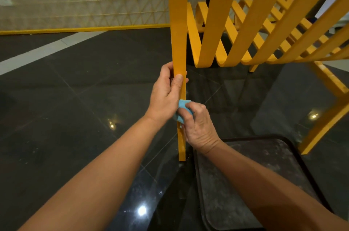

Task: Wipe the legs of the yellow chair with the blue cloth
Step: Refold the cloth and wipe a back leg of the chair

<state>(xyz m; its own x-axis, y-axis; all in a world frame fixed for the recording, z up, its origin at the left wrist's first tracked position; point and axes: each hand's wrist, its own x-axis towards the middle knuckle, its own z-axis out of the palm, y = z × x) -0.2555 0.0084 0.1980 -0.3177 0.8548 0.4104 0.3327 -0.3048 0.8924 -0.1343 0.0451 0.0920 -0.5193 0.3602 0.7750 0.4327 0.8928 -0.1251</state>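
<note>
Holding the yellow chair (264, 28) by one thin leg (178, 38), the left hand (167, 92) grips tight. Just below, the right hand (198, 126) squeezes the blue cloth (182, 106) against that leg, above the dark floor (75, 98).

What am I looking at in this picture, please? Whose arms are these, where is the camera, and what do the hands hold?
There is no machine here. The camera sits on a person's head and looks down, so the two bare arms are the person's own. The left hand grips a leg of a yellow chair. The right hand, lower on the same leg, presses a blue cloth against it. Below is a dark shiny floor, and a dusty dark tray near the right arm.
</note>
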